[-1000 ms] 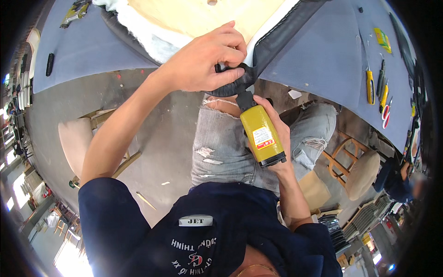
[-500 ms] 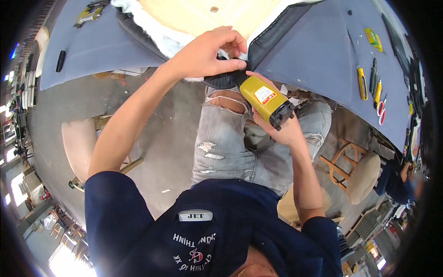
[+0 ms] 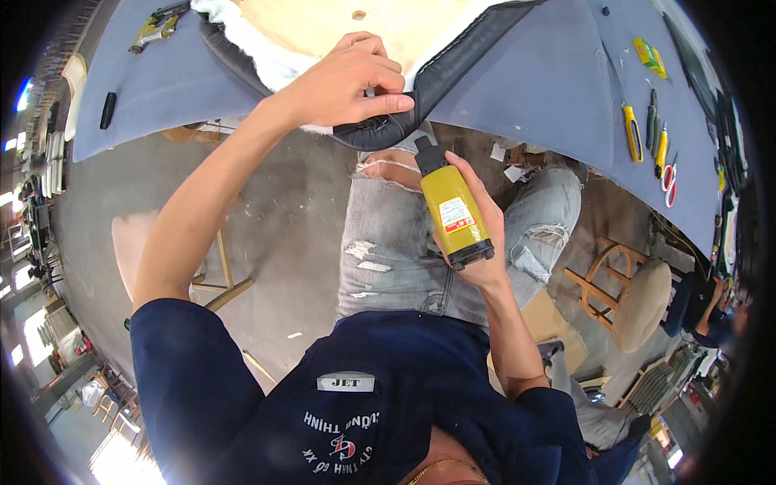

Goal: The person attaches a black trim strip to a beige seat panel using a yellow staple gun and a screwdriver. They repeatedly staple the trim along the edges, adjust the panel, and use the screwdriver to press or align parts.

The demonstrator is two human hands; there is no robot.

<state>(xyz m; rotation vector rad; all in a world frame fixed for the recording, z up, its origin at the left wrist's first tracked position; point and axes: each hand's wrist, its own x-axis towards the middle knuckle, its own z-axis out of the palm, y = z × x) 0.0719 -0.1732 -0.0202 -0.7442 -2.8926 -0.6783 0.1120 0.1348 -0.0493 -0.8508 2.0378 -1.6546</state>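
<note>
one olive air tool (image 3: 156, 31) lies at the far left of the grey-blue table (image 3: 533, 89), clear of the work. next along, the pale board (image 3: 291, 20) with white padding (image 3: 267, 56) sits at the table's near edge, and the black cover (image 3: 461, 65) runs round its rim; the near corner juts out above the person's grey jeans (image 3: 380, 250). the left hand (image 3: 352, 81) is over that corner, thumb laid on the cover and the other fingers curled; it looks like a pinch on the fold, though the hold is partly hidden. for a neat corner, that pinch should pull evenly, flatten the folds and keep the thumb away from where a staple would land. just right of it, the right hand (image 3: 494, 222) has its fingers wrapped round a yellow staple gun (image 3: 449, 202), its dark nose (image 3: 424, 145) beside the corner and seemingly apart from it; whether a finger presses the trigger cannot be told. setting the nose square and firm before firing should seat staples best. farther right, a yellow cutter (image 3: 632, 133) and red-handled scissors (image 3: 669, 182) lie on the table.
</note>
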